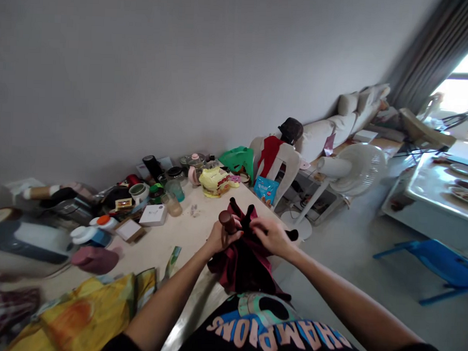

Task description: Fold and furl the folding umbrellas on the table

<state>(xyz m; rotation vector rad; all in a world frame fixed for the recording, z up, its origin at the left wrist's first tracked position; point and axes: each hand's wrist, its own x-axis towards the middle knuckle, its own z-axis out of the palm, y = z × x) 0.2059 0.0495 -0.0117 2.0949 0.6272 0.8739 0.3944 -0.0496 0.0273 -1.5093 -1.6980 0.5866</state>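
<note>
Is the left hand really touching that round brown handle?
Touching. The head view shows the left hand closed around the brown handle, thumb against its side.

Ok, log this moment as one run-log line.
left hand: around brown handle | right hand: at maroon cloth, grip unclear | yellow pack: on table, beyond cloth

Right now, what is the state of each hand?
Left hand: closed around the brown handle.
Right hand: fingers bent at dark red fabric; grip unclear.

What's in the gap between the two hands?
Bunched maroon fabric, between the left hand on the brown handle and the right hand; head view.
</note>
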